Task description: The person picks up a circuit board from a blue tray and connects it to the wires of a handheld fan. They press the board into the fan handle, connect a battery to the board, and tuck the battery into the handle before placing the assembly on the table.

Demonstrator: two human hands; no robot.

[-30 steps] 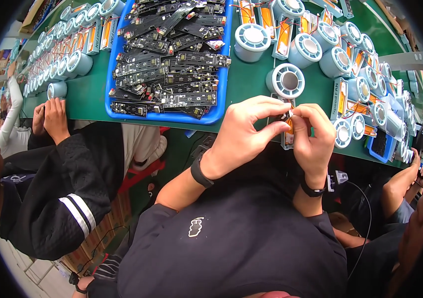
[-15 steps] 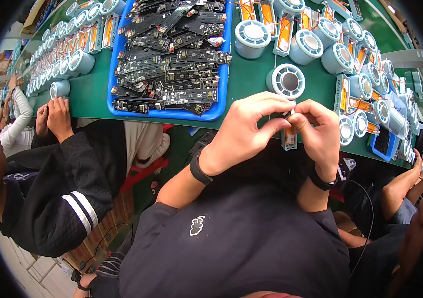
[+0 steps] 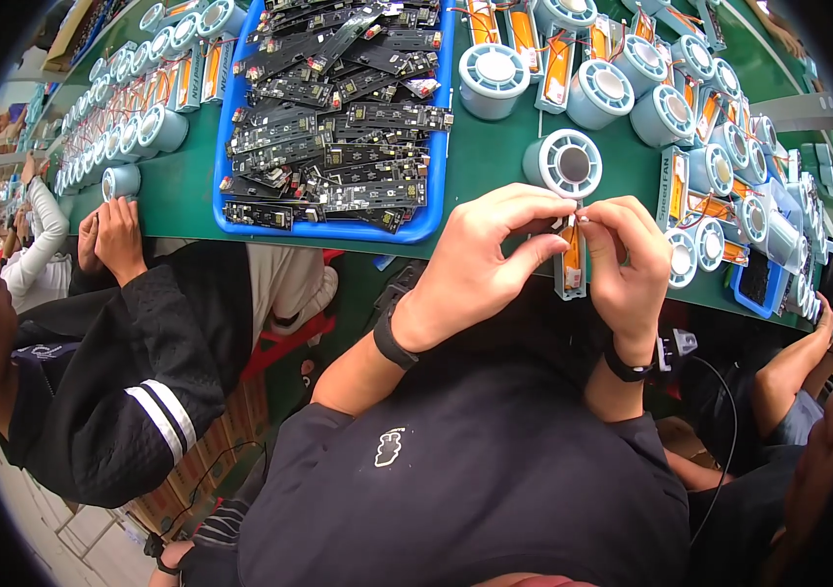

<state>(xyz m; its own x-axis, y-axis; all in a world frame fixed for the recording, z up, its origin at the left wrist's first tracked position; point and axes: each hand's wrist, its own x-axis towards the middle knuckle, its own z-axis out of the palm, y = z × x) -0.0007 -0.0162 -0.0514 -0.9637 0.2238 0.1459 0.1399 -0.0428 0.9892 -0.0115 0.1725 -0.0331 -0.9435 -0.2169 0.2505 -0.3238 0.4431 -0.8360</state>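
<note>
A light blue handheld fan lies in front of me at the table's edge, its round head pointing away. Its open handle extends toward me, with an orange battery inside. Over the upper handle, my left hand is closed in a pinch, thumb against fingers, around a small part that I cannot make out. Just beside it, my right hand pinches something tiny and whitish between thumb and forefinger. The fingertips of both hands nearly meet and hide the joint between head and handle.
A blue tray heaped with black circuit boards stands to the left on the green table. Many similar fans crowd the right and far left. Co-workers sit on both sides; one person's hands are at the left edge.
My fingertips have parted slightly, my right hand shifting a little to the right and turning. More of the orange battery shows between my hands. The fan stays in nearly the same place.
</note>
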